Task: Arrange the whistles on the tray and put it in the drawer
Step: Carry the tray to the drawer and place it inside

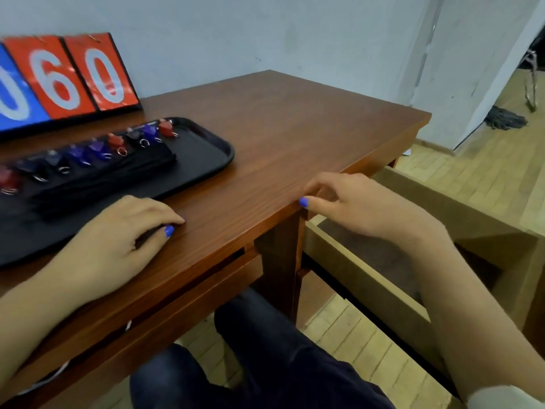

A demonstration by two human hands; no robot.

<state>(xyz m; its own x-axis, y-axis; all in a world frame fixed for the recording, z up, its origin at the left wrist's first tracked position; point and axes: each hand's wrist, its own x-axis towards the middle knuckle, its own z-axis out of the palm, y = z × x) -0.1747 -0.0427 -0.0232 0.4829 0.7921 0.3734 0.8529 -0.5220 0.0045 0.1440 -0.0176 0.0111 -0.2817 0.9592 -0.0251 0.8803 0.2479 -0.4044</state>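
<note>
A black tray [206, 152] lies on the left part of the wooden table [295, 137]. Several red, blue and dark whistles [97, 150] with metal rings stand in a row along its far side, and black lanyards [103, 184] are bundled in front of them. My left hand [124, 243] rests at the tray's near right edge, fingers curled, fingertips on the tabletop. My right hand [354, 205] hovers at the table's right corner, fingers bent and empty, thumb touching the edge. Below it a pale wooden drawer [368, 278] is pulled out to the right, its inside looking empty.
A flip scoreboard [67, 81] with red and blue number cards stands behind the tray against the wall. My legs in dark trousers [265, 349] are under the table. A mop head [505, 119] lies on the wooden floor at the far right.
</note>
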